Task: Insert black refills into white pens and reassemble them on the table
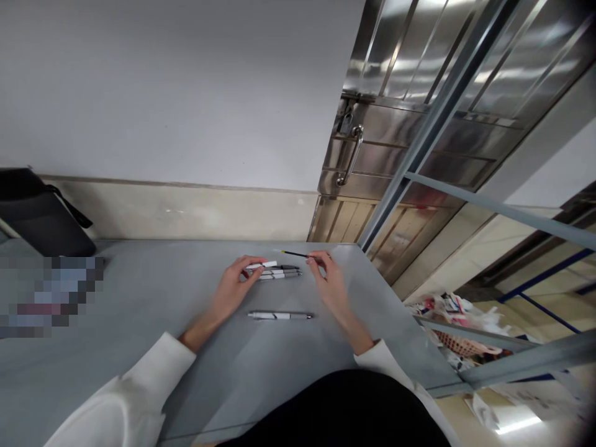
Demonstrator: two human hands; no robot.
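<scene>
Left hand (231, 285) pinches a white tube (268, 264); right hand (329, 282) pinches a black stick (296, 254). Pens (284, 274) lie between their fingers.

Moderate, cool indoor light; broad glare on steel door (419, 99). Soft hand shadows on grey tabletop (223, 379). Wide-angle stretching, darkened right corners; small items soft.

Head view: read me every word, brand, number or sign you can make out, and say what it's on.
No text is readable.
Near pen: dark marks on the barrel, too small to read.
Grouped pens: marks too small to read.
White tube in the left hand: none legible.
Refill in the right hand: none legible.
Flat item at left: pixelated, unreadable.
Bag: none visible.
</scene>
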